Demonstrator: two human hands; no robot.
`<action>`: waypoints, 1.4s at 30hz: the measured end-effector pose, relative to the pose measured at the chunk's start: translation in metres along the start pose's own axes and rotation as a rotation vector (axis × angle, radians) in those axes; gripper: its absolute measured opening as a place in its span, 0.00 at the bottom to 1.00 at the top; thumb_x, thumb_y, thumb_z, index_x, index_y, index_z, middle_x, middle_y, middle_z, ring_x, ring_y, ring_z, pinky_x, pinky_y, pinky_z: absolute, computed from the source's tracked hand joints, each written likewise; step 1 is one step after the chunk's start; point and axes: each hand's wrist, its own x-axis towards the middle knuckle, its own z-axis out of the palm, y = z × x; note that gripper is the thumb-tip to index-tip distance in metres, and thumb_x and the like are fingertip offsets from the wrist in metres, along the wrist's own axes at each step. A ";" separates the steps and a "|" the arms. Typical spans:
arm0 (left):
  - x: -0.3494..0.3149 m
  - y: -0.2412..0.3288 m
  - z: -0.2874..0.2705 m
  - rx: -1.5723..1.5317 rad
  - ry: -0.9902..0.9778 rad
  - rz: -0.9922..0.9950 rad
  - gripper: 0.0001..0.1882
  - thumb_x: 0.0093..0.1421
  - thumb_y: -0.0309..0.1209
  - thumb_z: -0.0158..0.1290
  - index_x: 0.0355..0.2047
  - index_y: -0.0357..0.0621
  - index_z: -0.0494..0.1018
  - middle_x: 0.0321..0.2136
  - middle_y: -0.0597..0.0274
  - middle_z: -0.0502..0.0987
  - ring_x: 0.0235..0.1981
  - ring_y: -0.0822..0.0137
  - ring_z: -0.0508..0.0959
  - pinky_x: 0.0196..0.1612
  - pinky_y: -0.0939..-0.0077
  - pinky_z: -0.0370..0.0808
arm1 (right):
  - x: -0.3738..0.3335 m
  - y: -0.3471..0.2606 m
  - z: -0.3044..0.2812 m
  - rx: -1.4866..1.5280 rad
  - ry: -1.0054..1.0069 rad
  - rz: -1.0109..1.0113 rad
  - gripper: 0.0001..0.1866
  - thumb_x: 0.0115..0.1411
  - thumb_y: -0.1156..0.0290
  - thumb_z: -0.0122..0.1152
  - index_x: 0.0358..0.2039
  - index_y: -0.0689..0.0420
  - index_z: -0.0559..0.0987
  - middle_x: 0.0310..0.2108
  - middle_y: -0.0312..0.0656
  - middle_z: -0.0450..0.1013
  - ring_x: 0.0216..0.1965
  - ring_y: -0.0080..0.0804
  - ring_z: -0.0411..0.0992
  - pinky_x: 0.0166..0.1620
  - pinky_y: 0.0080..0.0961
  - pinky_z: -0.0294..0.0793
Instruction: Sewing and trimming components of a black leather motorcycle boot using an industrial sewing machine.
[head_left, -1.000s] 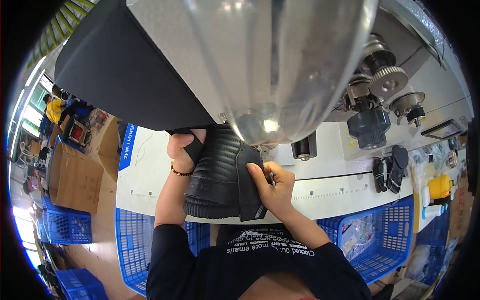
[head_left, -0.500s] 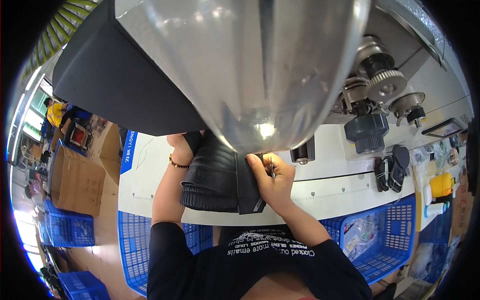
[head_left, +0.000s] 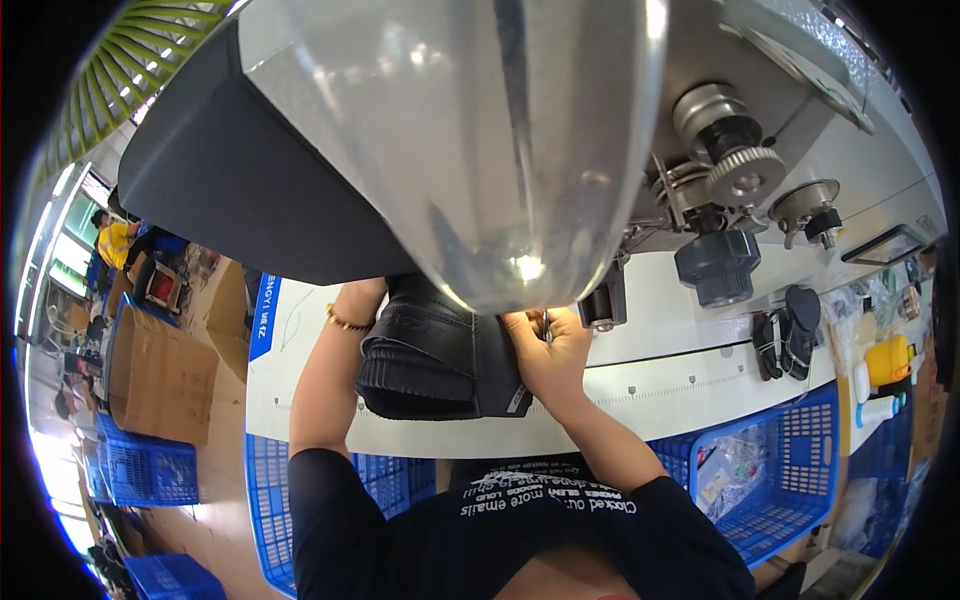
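Observation:
A black leather-like piece with stitched seams and a ribbed, gathered end lies folded under the head of a sewing machine. My right hand is closed at the piece's right edge, thumb against it. A small metal tool, its kind unclear, shows between the fingers of that hand. On the other side, my left hand reaches beneath the machine head along the piece's left side. Its fingers are hidden by the machine and the piece. The stitching point is out of sight behind the machine head.
The white machine table carries a printed ruler. Blue plastic baskets hang near its front edge, the right one holding clear bags. Dark straps lie at the right. Cardboard boxes and a person in yellow are at the far left.
My right hand has slid farther in toward the machine head, its thumb now partly behind the machine's lower rim. The black piece has turned slightly. The whole view has shifted a little.

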 end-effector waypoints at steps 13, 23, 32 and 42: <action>-0.081 0.146 0.011 0.060 -0.324 -0.405 0.27 0.52 0.46 0.46 0.33 0.26 0.68 0.24 0.50 0.73 0.26 0.64 0.74 0.29 0.79 0.69 | -0.003 0.001 0.005 -0.008 0.018 0.010 0.04 0.44 0.77 0.57 0.17 0.63 0.72 0.08 0.34 0.63 0.13 0.13 0.57 0.16 0.18 0.56; -0.037 0.066 0.032 -0.419 -0.224 -0.510 0.17 0.54 0.26 0.50 0.43 0.33 0.64 0.38 0.61 0.70 0.40 0.71 0.70 0.41 0.78 0.68 | -0.023 -0.014 0.018 0.546 -0.274 0.326 0.10 0.54 0.69 0.57 0.22 0.62 0.71 0.16 0.32 0.67 0.14 0.14 0.63 0.15 0.12 0.66; -0.036 0.046 0.036 -0.718 -0.410 -0.506 0.18 0.48 0.21 0.53 0.41 0.33 0.67 0.36 0.59 0.72 0.39 0.69 0.72 0.42 0.76 0.69 | -0.015 -0.018 0.010 0.543 -0.290 0.444 0.10 0.53 0.68 0.58 0.21 0.59 0.72 0.15 0.31 0.67 0.13 0.13 0.63 0.13 0.11 0.62; -0.074 0.090 0.077 -0.440 -0.156 -0.441 0.13 0.54 0.25 0.50 0.41 0.36 0.67 0.35 0.64 0.72 0.37 0.74 0.70 0.41 0.80 0.68 | 0.001 -0.027 -0.032 0.469 -0.393 0.565 0.11 0.50 0.66 0.61 0.23 0.61 0.73 0.14 0.33 0.68 0.10 0.14 0.63 0.12 0.09 0.60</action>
